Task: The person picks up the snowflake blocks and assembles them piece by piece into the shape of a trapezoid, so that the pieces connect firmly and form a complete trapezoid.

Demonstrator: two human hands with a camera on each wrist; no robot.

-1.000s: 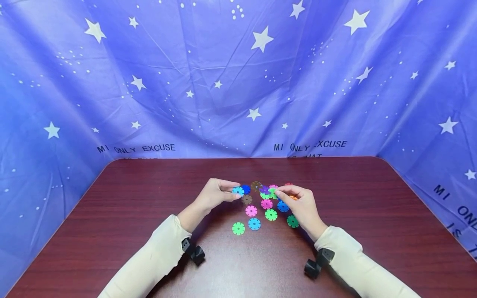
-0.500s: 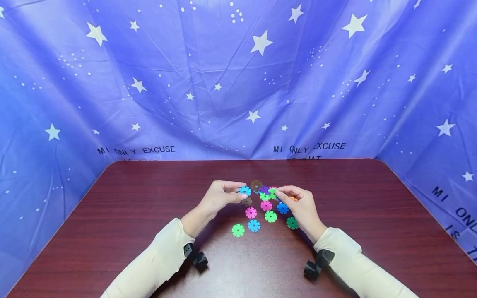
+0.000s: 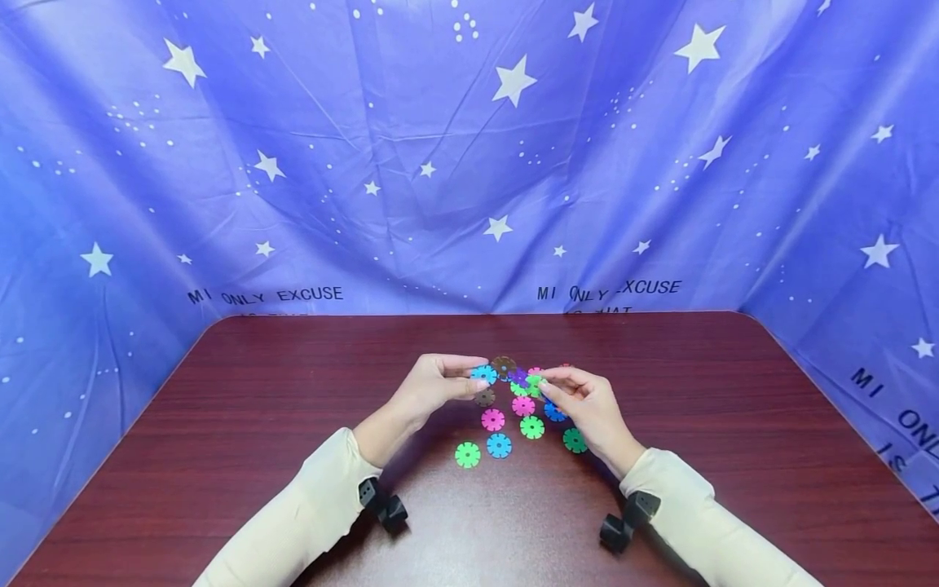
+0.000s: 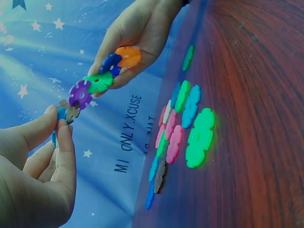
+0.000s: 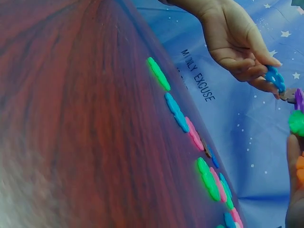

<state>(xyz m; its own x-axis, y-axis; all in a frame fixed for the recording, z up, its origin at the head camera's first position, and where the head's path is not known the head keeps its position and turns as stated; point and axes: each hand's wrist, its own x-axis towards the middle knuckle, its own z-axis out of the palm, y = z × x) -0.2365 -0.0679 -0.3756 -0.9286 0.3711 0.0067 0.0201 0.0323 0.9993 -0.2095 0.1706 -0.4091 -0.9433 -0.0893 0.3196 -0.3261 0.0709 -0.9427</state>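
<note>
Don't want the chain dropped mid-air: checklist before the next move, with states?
1. Left hand pinches light-blue disc: ok.
2. Right hand holds chain's green disc: ok.
3. Chain off table: ok.
4. Light-blue disc slotted into chain's brown disc: cannot tell, they meet at the fingertips.
5. Table clear of loose discs: not ok, several lie below the hands.

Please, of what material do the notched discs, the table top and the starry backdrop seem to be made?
Notched discs: probably plastic, smooth-looking; bright even colour, uniform clean slots.
Table top: wood or perhaps wood-look laminate, with satin sheen; dark red grain, soft pale reflection.
Starry backdrop: likely thin fabric, faintly shiny; it hangs in folds and creases.
</note>
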